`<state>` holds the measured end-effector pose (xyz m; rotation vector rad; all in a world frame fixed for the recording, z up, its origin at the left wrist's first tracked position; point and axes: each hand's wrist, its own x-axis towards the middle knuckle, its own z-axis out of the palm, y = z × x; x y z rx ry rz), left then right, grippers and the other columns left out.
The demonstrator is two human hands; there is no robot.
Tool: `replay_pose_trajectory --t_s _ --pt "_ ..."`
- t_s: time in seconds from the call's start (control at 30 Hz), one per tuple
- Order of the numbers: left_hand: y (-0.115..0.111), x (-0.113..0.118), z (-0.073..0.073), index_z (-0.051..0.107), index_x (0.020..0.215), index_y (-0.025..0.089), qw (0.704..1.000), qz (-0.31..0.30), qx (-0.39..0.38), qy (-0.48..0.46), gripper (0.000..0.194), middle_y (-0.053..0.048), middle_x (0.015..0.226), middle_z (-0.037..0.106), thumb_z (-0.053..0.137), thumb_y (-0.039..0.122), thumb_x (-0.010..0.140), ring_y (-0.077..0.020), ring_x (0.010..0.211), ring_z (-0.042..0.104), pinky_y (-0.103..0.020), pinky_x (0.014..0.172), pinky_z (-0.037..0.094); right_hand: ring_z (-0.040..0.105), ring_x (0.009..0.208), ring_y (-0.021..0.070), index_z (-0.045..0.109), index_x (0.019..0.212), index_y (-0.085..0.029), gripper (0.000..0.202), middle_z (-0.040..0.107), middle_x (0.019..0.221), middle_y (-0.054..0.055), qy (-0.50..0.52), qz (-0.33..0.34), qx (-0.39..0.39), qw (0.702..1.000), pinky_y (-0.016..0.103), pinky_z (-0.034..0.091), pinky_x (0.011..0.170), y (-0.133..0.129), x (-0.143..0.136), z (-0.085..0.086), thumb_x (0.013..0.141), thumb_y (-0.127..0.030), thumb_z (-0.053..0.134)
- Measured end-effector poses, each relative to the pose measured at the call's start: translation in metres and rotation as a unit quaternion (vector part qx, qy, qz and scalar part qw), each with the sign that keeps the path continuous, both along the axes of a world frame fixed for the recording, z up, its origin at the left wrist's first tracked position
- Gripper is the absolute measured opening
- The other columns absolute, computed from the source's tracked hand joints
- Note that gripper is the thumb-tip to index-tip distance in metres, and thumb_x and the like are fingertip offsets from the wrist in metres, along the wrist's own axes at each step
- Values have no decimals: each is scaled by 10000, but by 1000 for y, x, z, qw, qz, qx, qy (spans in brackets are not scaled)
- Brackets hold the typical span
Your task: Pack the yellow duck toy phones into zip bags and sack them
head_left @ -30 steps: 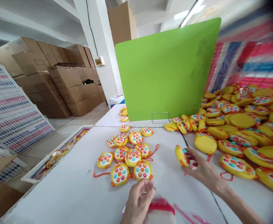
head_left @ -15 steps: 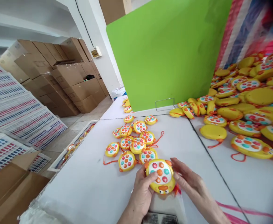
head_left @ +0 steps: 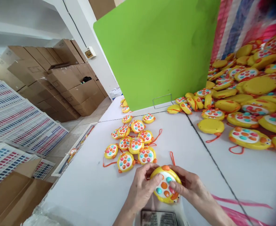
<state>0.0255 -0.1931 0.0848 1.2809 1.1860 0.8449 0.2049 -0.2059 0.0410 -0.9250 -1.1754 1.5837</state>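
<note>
A yellow duck-faced toy (head_left: pixel 164 185) with coloured round buttons on a white face is gripped between both my hands near the table's front. My left hand (head_left: pixel 143 185) holds its left side, thumb on the upper buttons. My right hand (head_left: pixel 189 185) wraps the right side, its thumb on a button. The toy is tilted, with the duck's face toward the lower right. An orange cord loop (head_left: pixel 172 158) sticks up behind it. Below the toy lies a clear plastic bag with a dark printed label (head_left: pixel 158 217).
Several similar toys (head_left: pixel 136 145) lie in a cluster beyond my hands. A large heap of toys (head_left: pixel 246 117) covers the right side. A green board (head_left: pixel 159 56) stands at the back. Pink strips (head_left: pixel 243 201) lie at right; an open carton (head_left: pixel 17 191) is at lower left.
The toy has turned in my hands, its face swinging toward the lower right. My right hand has closed onto it, and the cord now points up behind. The view has shifted slightly.
</note>
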Motion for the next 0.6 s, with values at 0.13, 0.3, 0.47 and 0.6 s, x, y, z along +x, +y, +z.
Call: replay_pose_trajectory --t_s 0.13,0.3,0.47,0.6 --pt "-4 10 2 612 1033 157 998 21 -7 -59 302 -62 918 682 643 368 820 -191 839 632 -262 720 490 646 951 235 625 1192 -223 412 683 1094 67 77 -3 -37 996 318 527 836 -3 4 12 844 -442 641" --pt "-5 5 15 607 1104 167 996 -79 -24 -24 349 -40 856 679 682 287 785 -171 778 623 -245 678 478 632 949 245 618 1204 -209 404 679 1082 69 41 49 -13 998 321 517 806 -4 12 12 860 -420 627" --pt "-5 4 16 565 1136 144 995 -39 -58 -75 406 -74 887 699 681 332 796 -183 778 649 -271 703 492 591 1059 266 530 1275 -206 522 632 1170 88 34 22 -10 999 340 504 867 -3 10 10 843 -487 615" --pt "-7 9 9 525 1143 164 987 -20 -62 -144 420 -79 939 702 689 331 794 -197 839 660 -280 730 497 613 876 212 526 1244 -199 479 657 1026 59 2 25 5 1000 290 516 736 -3 11 18 857 -470 604"
